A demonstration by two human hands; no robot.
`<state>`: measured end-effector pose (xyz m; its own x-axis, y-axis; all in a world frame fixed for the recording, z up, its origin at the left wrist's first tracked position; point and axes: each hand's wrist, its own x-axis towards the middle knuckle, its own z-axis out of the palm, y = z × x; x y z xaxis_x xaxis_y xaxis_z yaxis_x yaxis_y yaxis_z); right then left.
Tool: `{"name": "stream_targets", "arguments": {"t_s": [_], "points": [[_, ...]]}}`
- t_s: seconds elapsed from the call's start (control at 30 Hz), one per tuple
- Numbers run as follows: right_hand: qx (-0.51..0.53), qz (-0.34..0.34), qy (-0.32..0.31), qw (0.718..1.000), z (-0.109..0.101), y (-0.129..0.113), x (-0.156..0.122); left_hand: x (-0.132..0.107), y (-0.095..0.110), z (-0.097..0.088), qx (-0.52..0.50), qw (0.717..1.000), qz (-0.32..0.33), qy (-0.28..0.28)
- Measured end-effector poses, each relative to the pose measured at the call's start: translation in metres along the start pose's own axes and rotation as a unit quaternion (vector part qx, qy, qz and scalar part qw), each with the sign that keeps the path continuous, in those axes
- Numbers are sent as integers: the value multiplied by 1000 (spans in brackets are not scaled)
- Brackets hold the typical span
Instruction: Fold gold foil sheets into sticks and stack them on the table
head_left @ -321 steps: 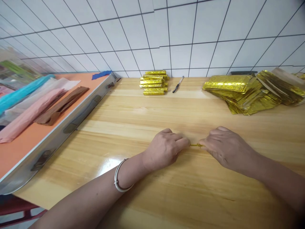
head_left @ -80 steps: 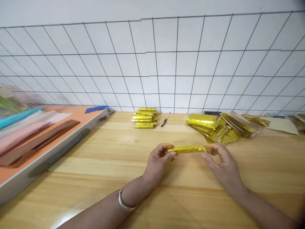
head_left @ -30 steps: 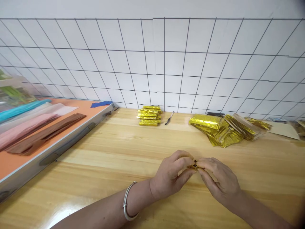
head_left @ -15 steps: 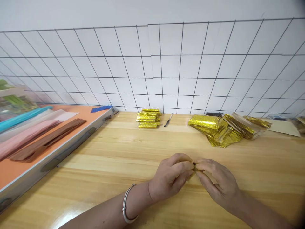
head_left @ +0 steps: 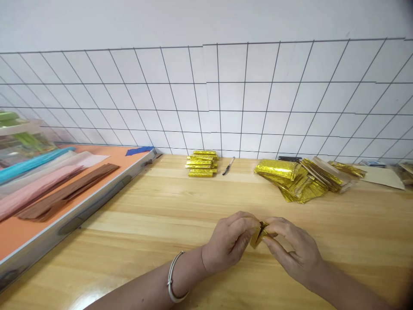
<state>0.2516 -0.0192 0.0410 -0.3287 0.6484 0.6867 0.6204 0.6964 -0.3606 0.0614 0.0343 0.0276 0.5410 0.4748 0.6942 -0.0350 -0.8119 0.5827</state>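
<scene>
Between my fingertips is a small folded piece of gold foil paper point(head_left: 256, 237), held above the wooden table. My left hand point(head_left: 230, 239), with a silver bangle point(head_left: 171, 277) on its wrist, pinches the left side. On the other side my right hand point(head_left: 295, 247) grips the right part between thumb and fingers. The foil's two sides stand apart with a dark gap at the top; the fingers hide some of it. Beyond the hands lie a stack of narrow folded gold foil strips point(head_left: 202, 164) and, farther right, a heap of flat gold foil sheets point(head_left: 295, 181).
A pen point(head_left: 229, 166) rests beside the strip stack. On the left, an orange-topped board point(head_left: 106, 181) with a raised edge carries brown crepe paper point(head_left: 67, 191), pink, white and blue sheets. A beige card point(head_left: 383, 176) lies at the back right, below the gridded wall point(head_left: 232, 94).
The gold foil piece has been spread apart between the hands, so more of it shows. The fingertips have drawn slightly apart. The view has tipped up a little.
</scene>
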Motion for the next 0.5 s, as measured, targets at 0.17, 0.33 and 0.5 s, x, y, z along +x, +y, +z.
{"name": "stream_targets", "arguments": {"t_s": [0.17,0.33,0.5], "points": [[20,-11,2,1000,0,0,2,-1,0,1,-11,1000,-6,18],[36,-10,-2,999,-1,0,4,-1,1,3,-16,1000,-12,25],[30,-10,3,1000,-2,-3,6,0,3,3,-18,999,-11,26]]}}
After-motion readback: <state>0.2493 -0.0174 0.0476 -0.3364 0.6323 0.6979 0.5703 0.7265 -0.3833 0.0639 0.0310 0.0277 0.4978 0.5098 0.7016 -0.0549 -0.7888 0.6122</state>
